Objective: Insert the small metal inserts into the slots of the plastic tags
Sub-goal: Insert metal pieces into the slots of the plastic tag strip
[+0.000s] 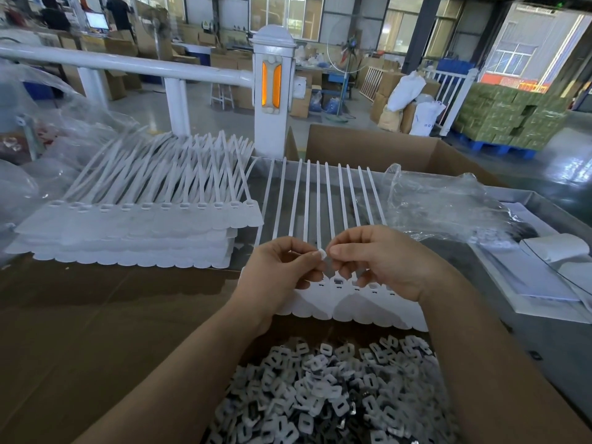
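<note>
Both hands met over the near end of a strip of white plastic tags (pixel 349 307) that lay flat on the bench (pixel 544 341), its long thin tails running away from the person. The left hand (pixel 282 270) had its fingers (pixel 309 256) curled in, and the right hand (pixel 381 261) pinched with thumb and forefinger; between the two sets of fingertips sat one small white insert (pixel 322 254), held just above the slotted heads of the strip. Which hand bore most of the grip I could not tell. Near the person, an open cardboard box (pixel 499 389) held a heap of loose inserts (pixel 323 395), white and grey, each with a small slot. To the left, a stack of tag strips (pixel 137 232) rested on the bench, tails fanned upward. Crumpled clear plastic bag (pixel 439 203) lay to the right of the strip, beside another open carton (pixel 378 145)
</note>
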The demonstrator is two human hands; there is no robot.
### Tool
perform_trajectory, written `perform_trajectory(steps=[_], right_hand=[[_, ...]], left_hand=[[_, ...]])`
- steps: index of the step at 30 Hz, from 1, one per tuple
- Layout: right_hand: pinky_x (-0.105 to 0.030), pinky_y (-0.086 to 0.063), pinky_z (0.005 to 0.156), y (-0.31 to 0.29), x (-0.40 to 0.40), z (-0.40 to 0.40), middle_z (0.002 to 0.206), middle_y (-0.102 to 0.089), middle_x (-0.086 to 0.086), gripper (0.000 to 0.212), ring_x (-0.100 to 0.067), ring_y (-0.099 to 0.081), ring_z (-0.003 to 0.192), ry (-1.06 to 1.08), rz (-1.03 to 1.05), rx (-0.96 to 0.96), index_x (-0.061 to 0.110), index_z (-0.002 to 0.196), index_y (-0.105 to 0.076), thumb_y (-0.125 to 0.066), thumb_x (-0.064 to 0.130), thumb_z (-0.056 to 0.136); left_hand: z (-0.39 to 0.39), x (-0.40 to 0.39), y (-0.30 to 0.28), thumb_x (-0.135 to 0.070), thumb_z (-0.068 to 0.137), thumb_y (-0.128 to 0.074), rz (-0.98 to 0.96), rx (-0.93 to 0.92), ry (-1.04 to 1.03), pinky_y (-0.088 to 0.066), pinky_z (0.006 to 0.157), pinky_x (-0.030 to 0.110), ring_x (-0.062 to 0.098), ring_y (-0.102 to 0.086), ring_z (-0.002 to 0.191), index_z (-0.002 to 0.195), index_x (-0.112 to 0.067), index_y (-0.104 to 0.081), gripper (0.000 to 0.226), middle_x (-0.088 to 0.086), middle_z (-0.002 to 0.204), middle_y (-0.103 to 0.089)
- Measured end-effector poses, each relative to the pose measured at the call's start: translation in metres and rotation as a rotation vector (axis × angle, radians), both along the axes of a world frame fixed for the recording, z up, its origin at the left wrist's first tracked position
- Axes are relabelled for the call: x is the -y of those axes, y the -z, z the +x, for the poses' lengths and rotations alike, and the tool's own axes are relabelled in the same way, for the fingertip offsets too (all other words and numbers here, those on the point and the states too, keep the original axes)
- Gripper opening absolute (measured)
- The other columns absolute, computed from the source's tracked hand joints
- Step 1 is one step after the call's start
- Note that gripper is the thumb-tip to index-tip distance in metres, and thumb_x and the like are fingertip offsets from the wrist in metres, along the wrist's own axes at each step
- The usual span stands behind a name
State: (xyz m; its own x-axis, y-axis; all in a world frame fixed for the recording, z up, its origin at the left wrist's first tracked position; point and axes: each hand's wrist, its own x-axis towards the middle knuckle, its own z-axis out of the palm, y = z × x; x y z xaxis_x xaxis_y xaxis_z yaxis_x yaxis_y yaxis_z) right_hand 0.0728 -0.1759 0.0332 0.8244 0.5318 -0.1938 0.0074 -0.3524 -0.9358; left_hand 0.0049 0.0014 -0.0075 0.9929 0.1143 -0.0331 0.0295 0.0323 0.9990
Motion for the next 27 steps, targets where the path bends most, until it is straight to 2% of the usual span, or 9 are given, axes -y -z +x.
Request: perform_trajectory(steps=[6, 14, 17, 20, 23, 25, 27], right_hand=[[-0.021, -0.051, 0.055, 0.003, -0.003, 0.001, 0.077, -0.074, -0.002, 0.008, -0.009, -0.064, 0.064, 0.055, -0.007, 0.028, 0.012, 0.095, -0.073, -0.073, 0.016, 0.089], [-0.019, -0.048, 0.055, 0.005, -0.007, 0.000, 0.076, -0.073, -0.001, 0.012, -0.007, -0.063, 0.062, 0.055, -0.008, 0.070, 0.009, 0.095, -0.073, -0.071, 0.019, 0.091], [-0.018, -0.047, 0.053, 0.007, -0.008, 0.001, 0.071, -0.070, 0.001, 0.010, -0.009, -0.060, 0.062, 0.084, -0.112, 0.128, 0.010, 0.092, -0.072, -0.070, 0.020, 0.092], [-0.025, -0.046, 0.056, 0.012, -0.006, 0.004, 0.076, -0.068, -0.001, 0.013, -0.011, -0.057, 0.062, 0.114, -0.376, 0.229, 0.013, 0.091, -0.068, -0.063, 0.023, 0.097], [-0.030, -0.047, 0.060, 0.014, -0.006, 0.003, 0.080, -0.066, -0.002, 0.015, -0.012, -0.057, 0.065, 0.081, -0.571, 0.285, 0.014, 0.092, -0.065, -0.058, 0.024, 0.100], [-0.032, -0.048, 0.065, 0.014, -0.008, 0.003, 0.086, -0.067, -0.007, 0.014, -0.015, -0.058, 0.072, 0.041, -0.649, 0.309, 0.013, 0.093, -0.065, -0.057, 0.023, 0.100], [-0.029, -0.045, 0.064, 0.013, -0.010, 0.002, 0.089, -0.068, -0.008, 0.014, -0.016, -0.058, 0.074, 0.026, -0.682, 0.315, 0.012, 0.094, -0.065, -0.056, 0.021, 0.100]], left_hand=[[-0.001, 0.000, 0.000, -0.016, 0.089, -0.070, -0.065, 0.042, -0.015, -0.052, 0.064, 0.017, 0.011, -0.068, 0.074, 0.093, -0.011, -0.073, 0.007, 0.005, 0.085, -0.076], [0.002, 0.001, 0.004, -0.017, 0.088, -0.072, 0.031, 0.073, -0.060, -0.051, 0.063, 0.013, 0.007, -0.066, 0.070, 0.086, -0.018, -0.074, 0.003, 0.000, 0.079, -0.075], [0.004, 0.002, 0.009, -0.024, 0.087, -0.074, 0.217, 0.080, -0.108, -0.051, 0.065, 0.012, 0.001, -0.065, 0.070, 0.086, -0.025, -0.074, 0.002, -0.007, 0.077, -0.073], [0.004, 0.003, 0.014, -0.030, 0.087, -0.074, 0.528, 0.097, -0.124, -0.047, 0.069, 0.009, -0.003, -0.062, 0.078, 0.095, -0.030, -0.070, 0.009, -0.014, 0.084, -0.068], [0.002, 0.006, 0.016, -0.031, 0.088, -0.071, 0.742, 0.152, -0.049, -0.042, 0.067, 0.003, -0.006, -0.056, 0.082, 0.096, -0.031, -0.072, 0.008, -0.016, 0.093, -0.060], [0.001, 0.007, 0.018, -0.030, 0.090, -0.068, 0.854, 0.219, -0.002, -0.045, 0.077, 0.010, 0.000, -0.056, 0.089, 0.100, -0.030, -0.074, 0.011, -0.013, 0.100, -0.057], [0.001, 0.007, 0.020, -0.030, 0.092, -0.065, 0.944, 0.287, 0.030, -0.049, 0.085, 0.026, 0.008, -0.054, 0.098, 0.103, -0.029, -0.075, 0.014, -0.009, 0.103, -0.057]])
